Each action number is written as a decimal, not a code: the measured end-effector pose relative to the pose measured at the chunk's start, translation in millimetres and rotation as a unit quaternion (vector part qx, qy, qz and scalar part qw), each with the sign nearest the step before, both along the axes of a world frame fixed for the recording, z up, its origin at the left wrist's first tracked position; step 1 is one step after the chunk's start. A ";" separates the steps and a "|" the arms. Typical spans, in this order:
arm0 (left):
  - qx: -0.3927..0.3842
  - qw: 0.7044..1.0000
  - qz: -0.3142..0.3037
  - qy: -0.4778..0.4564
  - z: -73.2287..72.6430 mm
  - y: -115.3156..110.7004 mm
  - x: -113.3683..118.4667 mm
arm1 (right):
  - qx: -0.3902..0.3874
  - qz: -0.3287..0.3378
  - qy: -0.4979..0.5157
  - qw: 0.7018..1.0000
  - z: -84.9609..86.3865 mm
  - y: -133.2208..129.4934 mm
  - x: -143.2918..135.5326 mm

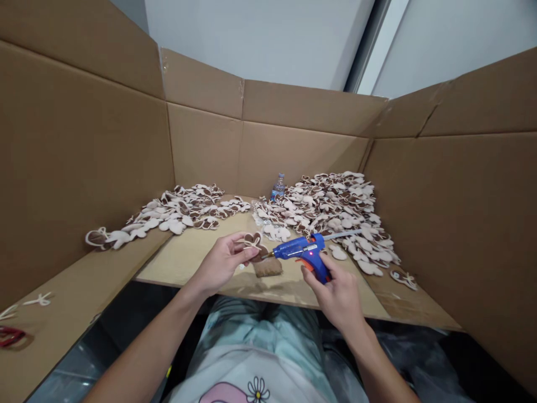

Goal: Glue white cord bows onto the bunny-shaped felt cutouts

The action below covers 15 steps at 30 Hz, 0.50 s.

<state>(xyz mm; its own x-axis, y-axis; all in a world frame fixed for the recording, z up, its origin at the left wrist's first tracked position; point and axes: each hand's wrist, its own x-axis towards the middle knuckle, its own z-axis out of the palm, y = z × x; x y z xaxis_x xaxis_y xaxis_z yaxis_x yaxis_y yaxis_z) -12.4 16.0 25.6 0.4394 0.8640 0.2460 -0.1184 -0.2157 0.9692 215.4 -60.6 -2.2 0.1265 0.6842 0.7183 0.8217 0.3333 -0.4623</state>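
My left hand [222,262] pinches a small brown and white felt piece [255,246] with a cream string bow on its front. In my right hand [338,288] is a blue hot glue gun [300,249], its red light lit and a glue stick [344,233] jutting from its back. The gun's nozzle points left, at the lower edge of the felt piece; whether it touches I cannot tell. Just below the piece, a brown block-like pad [268,267] lies on the wooden board [188,263].
A large heap of similar felt pieces [331,201] covers the back right, a smaller heap [180,210] the left. Between them stands a water bottle [278,187]. Cardboard walls [293,151] enclose three sides. At far left lie a loose string bow [38,300] and a red-handled tool [10,336].
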 end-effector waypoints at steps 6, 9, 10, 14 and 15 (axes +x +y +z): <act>-0.002 1.000 0.001 -0.003 -0.6 0.3 -0.2 | 0.000 -0.005 0.000 1.000 -0.8 -1.7 0.7; -0.001 1.000 -0.002 -0.006 -1.7 1.1 -0.7 | 0.000 -0.009 -0.004 1.000 -0.1 -1.3 0.2; 0.000 1.000 -0.003 -0.006 -1.9 1.3 -0.8 | 0.001 -0.011 -0.004 1.000 0.1 -0.9 0.0; 0.006 1.000 -0.006 -0.007 -2.1 1.7 -1.0 | 0.004 -0.015 -0.005 1.000 -0.2 -0.4 0.3; 0.008 1.000 -0.007 -0.006 -2.1 1.8 -1.0 | 0.005 -0.017 -0.005 1.000 -0.4 -0.6 0.6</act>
<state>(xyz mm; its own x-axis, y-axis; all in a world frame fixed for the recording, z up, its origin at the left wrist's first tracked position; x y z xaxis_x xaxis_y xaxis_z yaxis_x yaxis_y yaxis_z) -13.4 17.8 23.5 0.4480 0.8540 0.2646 -0.1327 -0.2292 0.9643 216.0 -61.2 -2.6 0.1415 0.6728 0.7262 0.8374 0.3098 -0.4502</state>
